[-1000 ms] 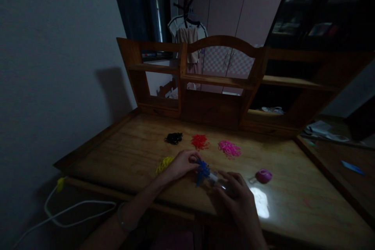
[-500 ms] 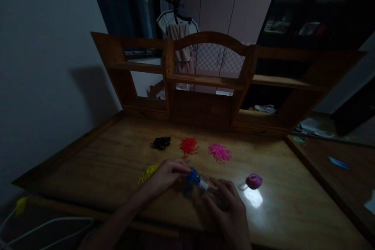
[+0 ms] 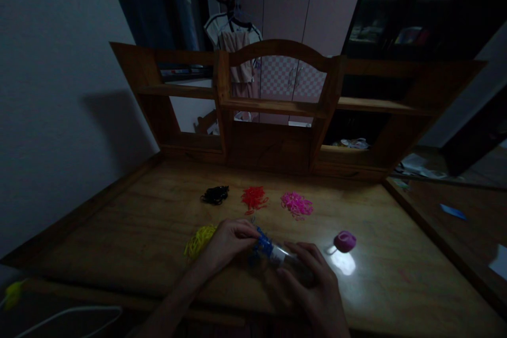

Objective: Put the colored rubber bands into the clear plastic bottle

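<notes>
My right hand (image 3: 312, 280) is wrapped round a clear bottle (image 3: 292, 260) with a white label, tipped on its side with its mouth towards the left. Blue rubber bands (image 3: 263, 243) bunch at the mouth, and some hang or lie below it. At that bunch, my left hand (image 3: 234, 237) is closed in a pinch on blue bands. Behind my left wrist lies a heap of yellow rubber bands (image 3: 198, 240), partly covered by it. Farther back are piles of black bands (image 3: 215, 195), red bands (image 3: 254, 198) and pink bands (image 3: 297, 204).
A purple cap (image 3: 345, 241) with a loop lies right of my right hand, beside a bright reflection. The wooden desk (image 3: 130, 222) has a shelf unit (image 3: 273, 108) along its back and a wall on the left. A white cable (image 3: 71, 310) hangs at lower left.
The camera view has shifted slightly. My hands stay at the bottle's mouth, and more of the clear bottle and its blue bands shows between them.
</notes>
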Tool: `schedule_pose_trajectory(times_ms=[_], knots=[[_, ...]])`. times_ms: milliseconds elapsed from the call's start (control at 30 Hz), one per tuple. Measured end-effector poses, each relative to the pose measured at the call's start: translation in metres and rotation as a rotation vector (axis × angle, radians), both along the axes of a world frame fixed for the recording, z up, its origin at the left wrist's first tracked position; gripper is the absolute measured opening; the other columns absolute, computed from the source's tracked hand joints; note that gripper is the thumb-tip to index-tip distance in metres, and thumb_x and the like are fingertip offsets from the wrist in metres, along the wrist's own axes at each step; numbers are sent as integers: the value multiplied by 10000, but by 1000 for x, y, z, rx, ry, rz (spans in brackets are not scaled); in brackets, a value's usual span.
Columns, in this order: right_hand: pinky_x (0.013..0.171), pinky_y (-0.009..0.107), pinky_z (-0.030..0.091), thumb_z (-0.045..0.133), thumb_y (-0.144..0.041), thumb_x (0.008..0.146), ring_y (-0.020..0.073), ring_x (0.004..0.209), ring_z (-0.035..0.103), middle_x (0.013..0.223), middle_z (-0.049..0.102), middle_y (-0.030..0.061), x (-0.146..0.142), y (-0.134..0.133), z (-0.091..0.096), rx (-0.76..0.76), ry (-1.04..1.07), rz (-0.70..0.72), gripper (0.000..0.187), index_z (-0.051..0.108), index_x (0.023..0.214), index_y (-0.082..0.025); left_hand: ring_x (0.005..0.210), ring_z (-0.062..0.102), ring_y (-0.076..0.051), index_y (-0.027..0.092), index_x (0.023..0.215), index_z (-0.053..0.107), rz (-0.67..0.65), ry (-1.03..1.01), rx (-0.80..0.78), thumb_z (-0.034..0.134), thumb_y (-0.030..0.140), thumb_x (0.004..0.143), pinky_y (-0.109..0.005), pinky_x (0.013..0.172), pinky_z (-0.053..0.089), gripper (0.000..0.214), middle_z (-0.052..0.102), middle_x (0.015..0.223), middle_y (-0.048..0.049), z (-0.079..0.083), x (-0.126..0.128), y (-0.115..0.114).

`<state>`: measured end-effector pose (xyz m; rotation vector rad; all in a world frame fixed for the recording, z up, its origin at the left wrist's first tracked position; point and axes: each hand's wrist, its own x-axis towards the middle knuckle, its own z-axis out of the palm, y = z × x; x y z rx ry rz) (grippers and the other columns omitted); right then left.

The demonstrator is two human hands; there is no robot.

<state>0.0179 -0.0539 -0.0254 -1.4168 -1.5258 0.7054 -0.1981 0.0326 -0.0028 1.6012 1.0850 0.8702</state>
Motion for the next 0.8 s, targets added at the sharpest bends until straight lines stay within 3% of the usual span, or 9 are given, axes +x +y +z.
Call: schedule_pose_trajectory(times_ms=[100,233,367,567,667,800], knots=[[872,324,533,709,-270,783,239,1034,620,1096,622,64,0,-1,1,-9,41,-10,330,689,1112,-262,904,684,-214,200,887,782,11,1,-104,692,293,768,-310,842,525,176,753,952,-65,4,-4,-4],[857,323,526,731,-258,762,235,996,625,1055,634,57,-1,-1,2,12,49,-44,321,703,1081,-251,1019,668,-230,216,1084,731,-92,0,-191,671,353,803,-352,927,495,319,727,1104,-84,10,-13,-9],[851,318,515,741,-251,761,227,990,621,1049,633,51,-1,-2,2,42,55,-42,330,703,1088,-259,993,674,-222,215,1093,717,-123,-38,-215,704,298,764,-354,903,506,340,723,1106,-80,15,-13,-12],[840,310,511,753,-248,751,223,981,620,1041,638,49,-1,-3,0,83,70,-52,326,704,1073,-251,949,653,-212,213,876,778,18,59,95,677,313,782,-315,861,508,170,717,968,-70,10,0,-13],[826,304,516,756,-254,748,223,973,626,1038,643,49,0,-3,1,97,86,-39,329,709,1074,-251,869,650,-195,213,814,778,53,48,181,692,272,763,-290,793,516,116,702,888,-57,4,4,-13],[837,307,513,751,-270,760,223,987,623,1041,644,50,1,-5,1,99,99,-33,325,708,1081,-248,876,626,-188,205,759,736,141,107,312,710,229,737,-304,832,505,41,670,862,-38,-1,9,-12]])
